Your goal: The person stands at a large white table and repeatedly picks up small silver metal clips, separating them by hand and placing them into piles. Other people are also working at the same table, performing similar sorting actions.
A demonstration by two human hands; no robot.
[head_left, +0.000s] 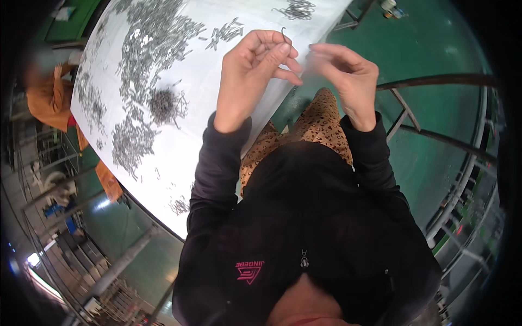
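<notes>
My left hand (247, 76) is raised over the right edge of the white table, thumb and forefinger pinched together. Between them is a thin dark metal hook (283, 33), its curved tip sticking up past the fingers. A short dark strand (294, 89) shows just below this hand; whether it joins the hook I cannot make out. Beside it, to the right and apart from it, hovers my right hand (350, 79), its fingers bent toward the left one. Motion smears its fingertips, so whether they hold anything is unclear.
On the white table (187, 117) lie scattered small grey metal pieces (155, 32), a dense dark pile (162, 106) and a heap of thin hooks (298, 9). Another person in an orange-brown sleeve (51, 100) is at the far left edge. A dark metal bar (435, 81) crosses at right above the green floor (429, 43).
</notes>
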